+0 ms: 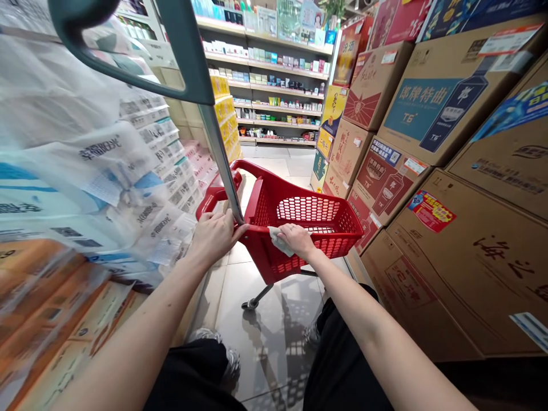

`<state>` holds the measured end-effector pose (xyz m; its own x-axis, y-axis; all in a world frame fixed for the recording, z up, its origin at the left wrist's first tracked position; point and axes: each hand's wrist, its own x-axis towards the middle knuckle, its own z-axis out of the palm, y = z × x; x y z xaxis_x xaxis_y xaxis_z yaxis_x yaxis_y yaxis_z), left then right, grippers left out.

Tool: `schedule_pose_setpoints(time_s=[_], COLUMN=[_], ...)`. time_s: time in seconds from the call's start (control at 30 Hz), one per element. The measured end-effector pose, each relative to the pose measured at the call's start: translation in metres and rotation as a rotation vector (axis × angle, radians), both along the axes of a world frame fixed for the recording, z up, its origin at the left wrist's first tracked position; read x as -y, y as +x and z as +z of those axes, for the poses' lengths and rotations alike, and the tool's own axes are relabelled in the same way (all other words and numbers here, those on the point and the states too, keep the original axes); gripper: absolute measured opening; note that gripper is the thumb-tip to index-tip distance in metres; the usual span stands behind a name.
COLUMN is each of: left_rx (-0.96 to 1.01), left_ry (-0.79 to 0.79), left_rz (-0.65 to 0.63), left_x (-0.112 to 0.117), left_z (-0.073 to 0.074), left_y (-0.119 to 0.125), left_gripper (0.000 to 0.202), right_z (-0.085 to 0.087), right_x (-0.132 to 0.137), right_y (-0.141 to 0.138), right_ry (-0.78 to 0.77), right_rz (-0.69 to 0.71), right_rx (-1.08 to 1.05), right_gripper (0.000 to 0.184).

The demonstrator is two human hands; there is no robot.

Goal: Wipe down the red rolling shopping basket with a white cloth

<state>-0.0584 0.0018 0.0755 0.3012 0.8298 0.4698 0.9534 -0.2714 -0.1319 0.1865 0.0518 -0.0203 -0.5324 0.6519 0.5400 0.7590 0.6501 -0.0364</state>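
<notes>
A small red shopping cart [258, 260] stands at the center of the frame, its honeycomb-sided basket reaching toward the right. Just left of center, the left hand [214, 233] is mostly closed over the red edge of the cart beside a metal pole [221, 151], its thumb stretched out along the edge; how far the fingers wrap underneath is hard to make out from this angle. At the center, the right hand [296, 238] is partly closed, fingers bent over a white cloth [279, 242] that it holds against the near rim of the basket. The pole slants up to a gray handle [199, 63] in the upper left of the frame. Below the cart, a wheel [249, 305] rests on the tiled floor [229, 285]. Wrapped packs [115, 145] are piled along the left side, stacked cartons [432, 108] fill the right side, and stocked shelves [285, 84] span the top center.
</notes>
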Motion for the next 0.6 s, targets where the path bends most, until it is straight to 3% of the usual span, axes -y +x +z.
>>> schedule_pose_setpoints(time_s=[0.3, 0.43, 0.53, 0.6], left_rx=[-0.038, -0.095, -0.150, -0.164], left_ry=[0.028, -0.108, -0.212, -0.229], left_rz=[0.049, 0.017, -0.047, -0.054], left_x=[0.003, -0.009, -0.017, -0.019], left_z=[-0.002, 0.008, 0.016, 0.019], left_y=[0.007, -0.006, -0.016, -0.018], left_gripper=[0.046, 0.050, 0.052, 0.053], right_z=[0.002, 0.014, 0.024, 0.029], right_x=[0.014, 0.016, 0.004, -0.007], right_y=[-0.033, -0.037, -0.035, -0.037], right_ry=[0.016, -0.061, -0.161, -0.228], right_rz=[-0.067, 0.007, 0.066, 0.029], right_rx=[-0.121, -0.179, -0.175, -0.150], right_gripper=[0.037, 0.037, 0.038, 0.040])
